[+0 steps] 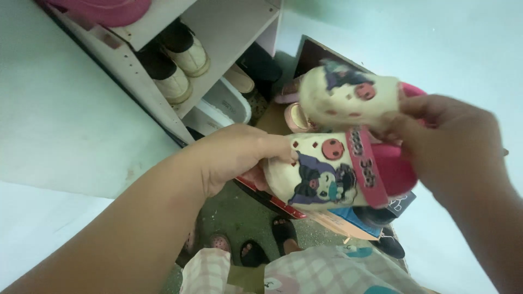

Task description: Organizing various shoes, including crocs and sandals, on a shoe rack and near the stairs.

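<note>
I hold a pair of small cream clogs with pink straps and cartoon decorations. My left hand (239, 155) grips the toe end of the lower clog (318, 174), which shows a dark-haired cartoon figure and round red charms. My right hand (449, 147) holds the upper clog (348, 95) by its heel and pink strap, blurred by motion. The two clogs lie close together, one above the other, in front of an open white shoe rack.
The white shoe rack (150, 81) at upper left holds cream shoes with dark linings (180, 60) and white sandals (229, 103). More footwear lies on the floor below, including dark sandals (286, 234). A pink item (103, 11) rests on top of the rack.
</note>
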